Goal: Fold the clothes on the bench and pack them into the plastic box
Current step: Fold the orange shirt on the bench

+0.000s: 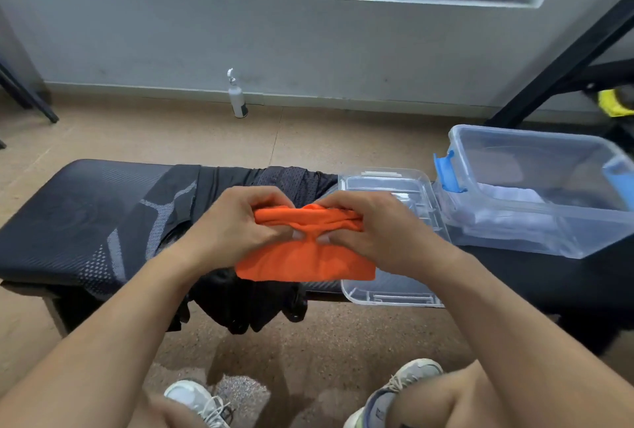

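Together, the left hand (236,222) and right hand (372,228) hold the orange garment (305,264) just above the bench (44,222), fingers curled round its bunched top edge, probably to tighten the fold before it goes into the plastic box (535,194) at right.

Orange garment (305,261): folded, gripped along its top edge by left hand (236,225) and right hand (370,228), fingers curled round the cloth, above the worktop (51,222). Black clothes (247,300): under the hands, draped over the worktop's near edge. Clear lid (387,294): just right of the hands. Plastic box (549,194): further right, open, pale cloth inside.
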The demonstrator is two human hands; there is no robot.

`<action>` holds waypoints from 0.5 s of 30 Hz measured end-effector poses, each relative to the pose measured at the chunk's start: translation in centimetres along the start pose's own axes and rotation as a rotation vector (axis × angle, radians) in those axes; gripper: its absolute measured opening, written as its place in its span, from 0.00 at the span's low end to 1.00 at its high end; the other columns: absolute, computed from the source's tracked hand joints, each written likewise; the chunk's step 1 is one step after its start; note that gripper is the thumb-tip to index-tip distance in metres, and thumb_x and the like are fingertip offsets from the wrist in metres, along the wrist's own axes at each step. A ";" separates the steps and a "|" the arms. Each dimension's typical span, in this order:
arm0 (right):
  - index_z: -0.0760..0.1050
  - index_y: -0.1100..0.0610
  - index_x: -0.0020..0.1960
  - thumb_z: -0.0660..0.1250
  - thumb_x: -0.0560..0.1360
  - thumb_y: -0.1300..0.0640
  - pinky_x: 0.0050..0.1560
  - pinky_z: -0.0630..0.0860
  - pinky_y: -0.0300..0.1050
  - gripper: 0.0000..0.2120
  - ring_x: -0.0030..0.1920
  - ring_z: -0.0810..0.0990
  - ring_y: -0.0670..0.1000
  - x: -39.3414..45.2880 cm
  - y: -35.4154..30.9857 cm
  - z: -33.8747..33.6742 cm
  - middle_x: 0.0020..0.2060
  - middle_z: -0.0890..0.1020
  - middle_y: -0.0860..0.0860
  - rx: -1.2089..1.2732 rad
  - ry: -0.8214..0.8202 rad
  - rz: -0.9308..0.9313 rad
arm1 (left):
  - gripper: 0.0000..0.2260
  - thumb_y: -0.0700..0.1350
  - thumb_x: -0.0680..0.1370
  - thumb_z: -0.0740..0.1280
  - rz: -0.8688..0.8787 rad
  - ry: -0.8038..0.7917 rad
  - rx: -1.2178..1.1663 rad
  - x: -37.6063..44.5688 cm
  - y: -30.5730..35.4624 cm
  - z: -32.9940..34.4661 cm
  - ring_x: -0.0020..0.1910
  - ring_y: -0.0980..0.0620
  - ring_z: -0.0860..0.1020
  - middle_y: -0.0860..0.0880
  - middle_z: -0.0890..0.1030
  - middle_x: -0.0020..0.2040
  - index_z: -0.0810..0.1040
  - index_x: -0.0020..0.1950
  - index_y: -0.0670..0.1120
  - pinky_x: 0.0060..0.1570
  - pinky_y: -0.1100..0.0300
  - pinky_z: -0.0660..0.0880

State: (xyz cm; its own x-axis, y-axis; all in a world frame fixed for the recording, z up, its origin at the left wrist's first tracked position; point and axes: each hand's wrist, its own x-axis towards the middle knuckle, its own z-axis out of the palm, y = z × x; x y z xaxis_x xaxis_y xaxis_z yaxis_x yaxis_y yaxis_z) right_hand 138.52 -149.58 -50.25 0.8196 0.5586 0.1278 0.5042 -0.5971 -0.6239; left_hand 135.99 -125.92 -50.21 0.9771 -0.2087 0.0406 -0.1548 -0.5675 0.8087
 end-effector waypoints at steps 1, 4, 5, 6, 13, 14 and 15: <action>0.80 0.44 0.60 0.74 0.73 0.48 0.50 0.77 0.48 0.16 0.48 0.82 0.46 -0.5 0.3 -0.7 0.48 0.85 0.42 -0.018 0.078 -0.007 | 0.09 0.46 0.69 0.81 0.035 0.047 -0.025 0.5 0.6 0.7 0.42 0.59 0.83 0.56 0.85 0.41 0.85 0.45 0.55 0.41 0.69 0.76; 0.82 0.47 0.60 0.71 0.75 0.53 0.54 0.77 0.50 0.14 0.52 0.82 0.49 -1.8 1.6 -2.7 0.52 0.86 0.44 -0.110 0.314 -0.014 | 0.10 0.47 0.71 0.80 0.158 0.115 -0.055 2.7 2.4 3.2 0.44 0.58 0.83 0.57 0.86 0.43 0.85 0.50 0.55 0.42 0.69 0.77; 0.83 0.48 0.60 0.71 0.75 0.55 0.55 0.77 0.50 0.14 0.53 0.82 0.50 -2.3 2.0 -3.4 0.52 0.86 0.45 -0.124 0.384 -0.002 | 0.10 0.46 0.72 0.79 0.200 0.129 -0.060 3.7 3.0 4.2 0.44 0.58 0.83 0.56 0.85 0.44 0.85 0.52 0.54 0.42 0.68 0.77; 0.83 0.49 0.59 0.70 0.75 0.58 0.55 0.77 0.50 0.14 0.52 0.82 0.51 -2.8 2.5 -4.2 0.51 0.86 0.46 -0.137 0.455 0.017 | 0.10 0.44 0.73 0.78 0.247 0.148 -0.057 4.6 3.6 5.1 0.44 0.58 0.82 0.56 0.85 0.44 0.84 0.53 0.53 0.43 0.65 0.77; 0.83 0.49 0.61 0.71 0.77 0.57 0.59 0.77 0.57 0.14 0.56 0.81 0.52 -6.4 6.4 -10.2 0.54 0.86 0.48 -0.279 0.858 0.150 | 0.20 0.37 0.77 0.70 0.535 0.247 -0.016 9.6 8.6 11.9 0.53 0.60 0.79 0.58 0.81 0.58 0.79 0.69 0.48 0.56 0.70 0.73; 0.82 0.48 0.62 0.70 0.78 0.57 0.59 0.77 0.56 0.14 0.56 0.81 0.51 -6.9 7.2 -10.9 0.55 0.85 0.48 -0.275 0.883 0.193 | 0.20 0.37 0.77 0.70 0.560 0.243 -0.027 10.0 9.1 12.7 0.54 0.60 0.79 0.58 0.80 0.58 0.79 0.69 0.48 0.56 0.71 0.72; 0.81 0.48 0.63 0.69 0.79 0.56 0.59 0.78 0.56 0.14 0.57 0.80 0.50 -7.5 8.0 -11.6 0.55 0.85 0.48 -0.277 0.900 0.240 | 0.21 0.36 0.77 0.71 0.568 0.238 -0.037 10.5 9.3 13.4 0.54 0.59 0.79 0.58 0.81 0.59 0.79 0.68 0.48 0.57 0.70 0.73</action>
State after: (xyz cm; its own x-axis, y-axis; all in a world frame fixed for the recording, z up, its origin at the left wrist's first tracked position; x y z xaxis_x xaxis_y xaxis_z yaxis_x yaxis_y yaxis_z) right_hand 139.58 -165.20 -47.30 0.7526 -0.1761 0.6345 0.2485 -0.8164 -0.5213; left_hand 142.81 -144.02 -50.15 0.7500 -0.2844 0.5972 -0.6594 -0.3914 0.6419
